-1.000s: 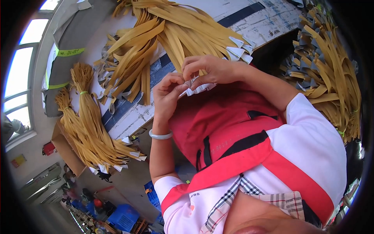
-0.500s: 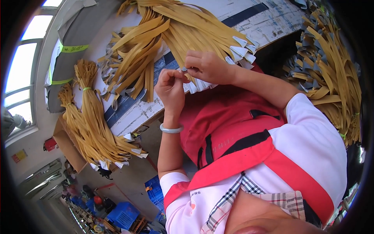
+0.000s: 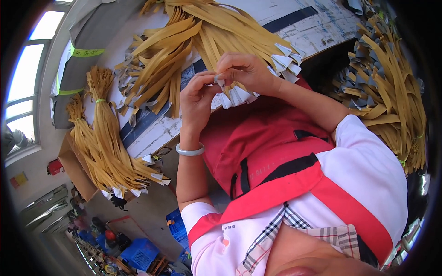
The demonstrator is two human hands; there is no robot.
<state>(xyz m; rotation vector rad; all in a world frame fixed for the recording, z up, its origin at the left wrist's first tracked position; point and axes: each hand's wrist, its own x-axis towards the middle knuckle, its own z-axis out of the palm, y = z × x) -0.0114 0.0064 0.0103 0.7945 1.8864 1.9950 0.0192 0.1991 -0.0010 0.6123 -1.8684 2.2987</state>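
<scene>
My left hand, with a pale bangle on its wrist, is closed in a pinch at the table's front edge. Fingers bent, my right hand meets it there. Between the fingertips of both is a small grey-white tab; the fingers cover most of it. Right beneath lie the white folded ends of long mustard-yellow strips, which look like zipper tapes and fan across the table. A second pile of strips with grey ends lies left of my hands.
The worn white table has dark blue bands. Two tied bundles of strips hang over its left side, above a cardboard box. A big heap of grey-ended strips stands at right. Blue crates sit on the floor.
My left hand has shifted slightly left and up, its fingertips now touching the right hand's. My right hand has turned a little, and a white piece shows below its fingers.
</scene>
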